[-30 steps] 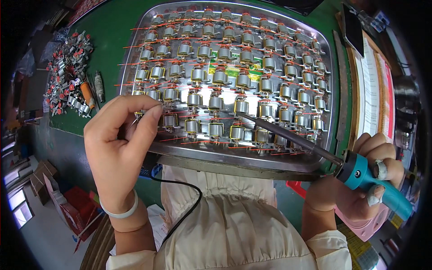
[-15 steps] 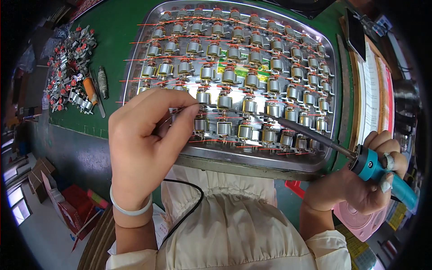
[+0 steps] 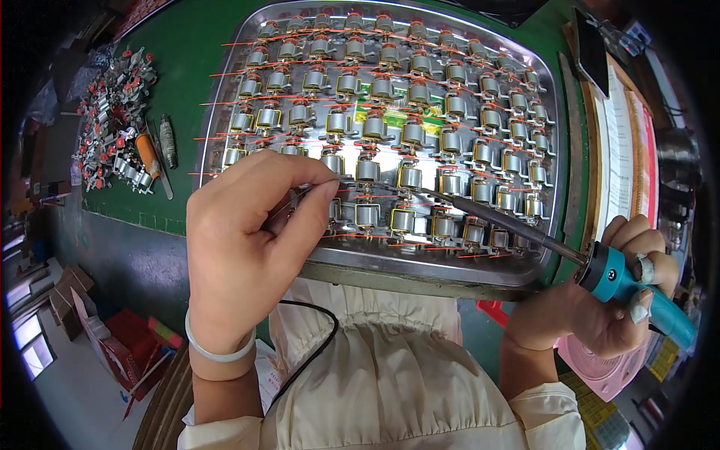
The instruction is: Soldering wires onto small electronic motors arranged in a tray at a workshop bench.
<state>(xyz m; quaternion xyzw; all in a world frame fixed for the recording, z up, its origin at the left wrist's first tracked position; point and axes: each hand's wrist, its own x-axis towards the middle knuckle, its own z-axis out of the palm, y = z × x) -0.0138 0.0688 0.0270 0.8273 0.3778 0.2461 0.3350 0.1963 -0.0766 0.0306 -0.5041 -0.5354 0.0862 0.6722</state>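
My left hand (image 3: 251,217) is over the front left of a metal tray (image 3: 427,268), thumb and forefinger pinched on a thin wire (image 3: 371,184). It looks like solder wire and runs right from the fingertips. My right hand (image 3: 619,304), with wrapped fingertips, grips the teal handle of a soldering iron (image 3: 517,227). The iron's shaft points left over the tray, and its tip meets the front rows near the wire. Rows of small silver motors (image 3: 367,171) with metal brackets and thin red wires fill the tray. My left hand hides some of them.
On the green tabletop (image 3: 187,45), a heap of metal parts with red pieces (image 3: 112,112) lies at left. Beside it are an orange-handled tool (image 3: 148,155) and tweezers. Papers on a board (image 3: 616,142) stand at right. A pink plastic object (image 3: 600,367) sits below my right hand.
The iron's tip has moved left, closer to my left fingertips. My left hand has shifted slightly right, still pinching. The tray appears slightly further left in view.
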